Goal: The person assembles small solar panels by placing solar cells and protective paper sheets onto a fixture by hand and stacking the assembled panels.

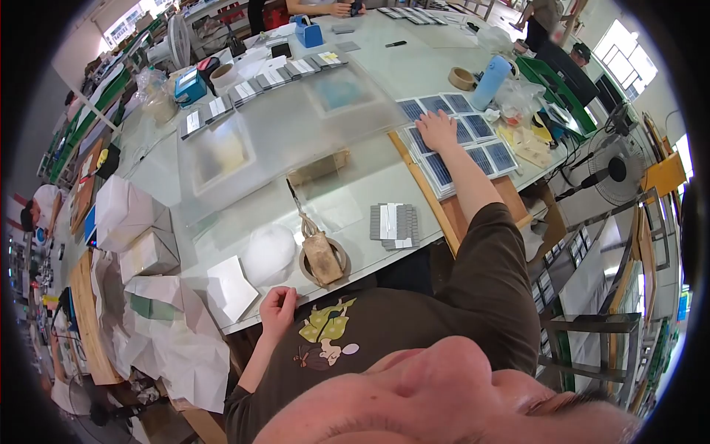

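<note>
My right hand (436,130) lies with its fingers spread on a grid of dark blue panels with pale edges (435,167), at the right of the table. Beneath the grid's near part is a brown board with a light wooden edge (423,188). My left hand (278,306) is curled closed at the table's front edge, with nothing visible in it. Between the hands are a stack of grey strips with white pieces (393,223) and a worn brown block (322,259) on a round ring. A crumpled white bundle (268,253) and a white sheet (232,288) lie near my left hand.
A translucent sheet (285,140) covers the middle of the table, with grey stacks (244,92) along its far side. A tape roll (462,78) and blue bottle (491,83) stand beyond the panels. White wrapped blocks (122,214) are left. Another person's hands (345,9) show across the table.
</note>
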The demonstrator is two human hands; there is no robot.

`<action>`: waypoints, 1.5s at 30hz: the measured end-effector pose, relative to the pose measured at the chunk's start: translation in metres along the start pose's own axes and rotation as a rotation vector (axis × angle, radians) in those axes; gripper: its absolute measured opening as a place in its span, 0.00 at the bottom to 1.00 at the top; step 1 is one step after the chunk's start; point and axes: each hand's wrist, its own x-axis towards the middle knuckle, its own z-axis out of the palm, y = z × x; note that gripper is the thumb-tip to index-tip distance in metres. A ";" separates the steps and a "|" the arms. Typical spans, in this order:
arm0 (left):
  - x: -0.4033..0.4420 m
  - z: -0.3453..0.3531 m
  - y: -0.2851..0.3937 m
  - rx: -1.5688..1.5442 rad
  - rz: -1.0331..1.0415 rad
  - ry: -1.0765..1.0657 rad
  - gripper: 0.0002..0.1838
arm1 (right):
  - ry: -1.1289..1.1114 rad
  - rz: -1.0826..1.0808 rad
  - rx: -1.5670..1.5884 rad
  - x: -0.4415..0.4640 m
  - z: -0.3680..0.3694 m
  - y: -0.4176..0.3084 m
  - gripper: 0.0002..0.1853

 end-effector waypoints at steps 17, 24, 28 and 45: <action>-0.001 -0.006 -0.004 0.025 0.008 -0.038 0.06 | 0.288 -0.556 0.518 -0.121 -0.073 -0.136 0.15; 0.000 -0.005 0.003 0.027 0.059 -0.100 0.06 | 0.207 -0.526 0.358 -0.115 -0.034 -0.201 0.34; -0.003 -0.019 0.010 0.134 0.046 -0.064 0.07 | 0.451 -0.681 0.515 -0.089 0.007 -0.197 0.32; 0.068 -0.032 0.032 1.119 0.383 0.133 0.04 | 0.044 -0.448 1.215 -0.049 -0.057 -0.153 0.06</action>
